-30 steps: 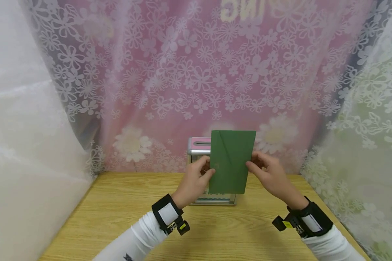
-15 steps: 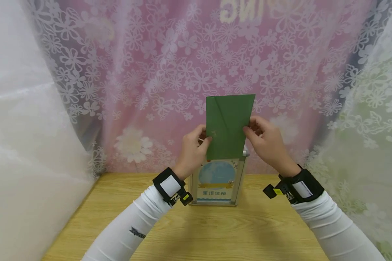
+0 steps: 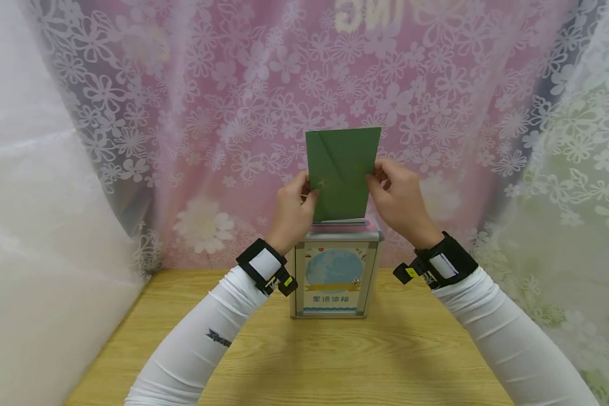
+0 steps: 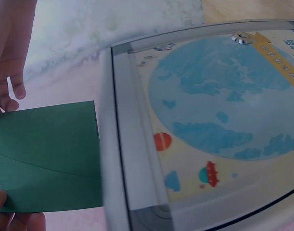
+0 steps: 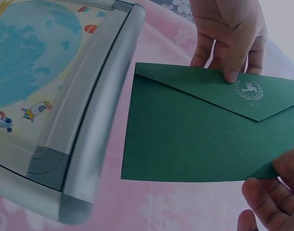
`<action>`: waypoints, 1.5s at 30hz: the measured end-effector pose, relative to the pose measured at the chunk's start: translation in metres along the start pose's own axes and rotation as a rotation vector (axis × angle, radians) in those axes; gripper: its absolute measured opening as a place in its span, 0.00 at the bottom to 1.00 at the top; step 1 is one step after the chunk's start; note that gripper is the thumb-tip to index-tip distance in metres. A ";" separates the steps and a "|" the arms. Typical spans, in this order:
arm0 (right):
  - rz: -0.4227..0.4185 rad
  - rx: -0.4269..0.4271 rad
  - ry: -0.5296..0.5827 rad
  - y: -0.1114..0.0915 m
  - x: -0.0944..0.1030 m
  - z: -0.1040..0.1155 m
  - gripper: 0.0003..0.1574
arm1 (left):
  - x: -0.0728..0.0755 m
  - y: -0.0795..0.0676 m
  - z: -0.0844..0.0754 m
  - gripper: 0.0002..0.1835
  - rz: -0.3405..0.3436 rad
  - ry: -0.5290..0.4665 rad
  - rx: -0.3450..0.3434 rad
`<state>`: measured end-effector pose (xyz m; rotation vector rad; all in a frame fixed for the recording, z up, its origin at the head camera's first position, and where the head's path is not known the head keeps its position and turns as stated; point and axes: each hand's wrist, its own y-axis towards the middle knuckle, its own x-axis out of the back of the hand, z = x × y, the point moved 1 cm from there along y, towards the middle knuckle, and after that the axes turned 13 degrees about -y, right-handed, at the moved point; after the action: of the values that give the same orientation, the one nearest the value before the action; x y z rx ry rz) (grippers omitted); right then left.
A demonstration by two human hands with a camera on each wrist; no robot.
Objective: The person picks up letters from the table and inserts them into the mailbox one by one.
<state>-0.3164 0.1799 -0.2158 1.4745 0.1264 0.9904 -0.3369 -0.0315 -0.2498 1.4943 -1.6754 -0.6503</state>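
A green envelope (image 3: 341,169) is held upright over the top of a mailbox (image 3: 335,276), its lower edge close above the slot (image 3: 341,222). My left hand (image 3: 293,207) pinches the envelope's left edge between thumb and fingers. On the opposite edge, my right hand (image 3: 400,197) pinches it the same way. In the right wrist view the envelope (image 5: 209,130) shows its pointed flap folded down, with a pale bird-and-wreath print. The silver frame of the mailbox (image 4: 115,144) lies right beside the envelope's end in the left wrist view.
The mailbox stands on a wood-grain table (image 3: 304,361), with a round blue picture and printed characters on its front. Behind it hangs a pink curtain (image 3: 264,113) with white flowers. Pale sheets hang on the left (image 3: 40,197) and right sides.
Both hands have raised the envelope from in front of the mailbox to above it, then shifted slightly left. The mailbox's front and top slot have come into view.
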 end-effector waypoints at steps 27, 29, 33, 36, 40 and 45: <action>-0.102 0.009 -0.009 -0.001 -0.023 -0.010 0.25 | -0.009 -0.019 0.035 0.11 0.093 0.143 0.177; -0.082 0.000 -0.013 -0.006 -0.028 -0.013 0.22 | -0.009 -0.019 0.036 0.15 0.080 0.126 0.176; -0.012 -0.010 -0.024 -0.021 -0.042 -0.019 0.21 | -0.006 -0.017 0.035 0.28 0.018 0.099 0.126; 0.039 -0.019 -0.038 -0.031 -0.051 -0.021 0.20 | -0.003 -0.015 0.034 0.27 -0.009 0.127 0.056; 0.094 -0.048 -0.055 -0.042 -0.060 -0.024 0.19 | 0.001 -0.016 0.037 0.13 -0.010 0.198 0.019; 0.165 -0.091 -0.057 -0.053 -0.067 -0.029 0.18 | 0.003 -0.022 0.044 0.07 0.022 0.277 0.102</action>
<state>-0.3513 0.1712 -0.2986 1.4450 -0.0815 1.0715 -0.3604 -0.0432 -0.2912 1.5566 -1.5270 -0.3309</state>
